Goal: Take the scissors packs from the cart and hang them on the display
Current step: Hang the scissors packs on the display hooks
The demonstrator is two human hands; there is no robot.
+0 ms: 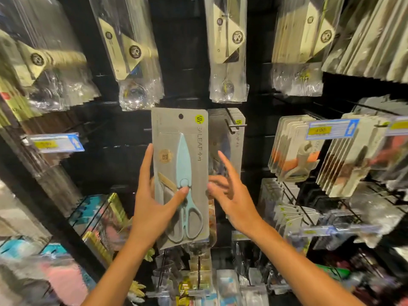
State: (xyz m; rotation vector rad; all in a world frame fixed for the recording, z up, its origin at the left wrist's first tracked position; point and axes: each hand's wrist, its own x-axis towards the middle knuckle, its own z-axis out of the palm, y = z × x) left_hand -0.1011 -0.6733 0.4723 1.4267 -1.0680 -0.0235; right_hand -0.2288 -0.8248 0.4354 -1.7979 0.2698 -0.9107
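Scissors pack, a grey card with pale-blue kitchen shears under a clear blister, is held upright at centre frame, just left of the peg it appears meant for. It is gripped by the left hand: thumb pressed on the blister near the pivot, fingers run up the left edge and behind the card. The right hand is spread and holds nothing, fingers relaxed, just beside the pack's right edge; whether the thumb touches the card cannot be told because of blur.

Judged step: threading the round hang hole onto the black wire peg, upper centre-right, where a stack of matching grey packs already hangs. For a clean hang, the pack should be shifted right and kept square, hole lined up with the peg tip, then slid back until it meets the stack. The free hand could be used to steady the stack or the peg. Risk: hole missing the tip and the card bending.

Farther back, clear-bagged cutlery packs hang in the upper row.
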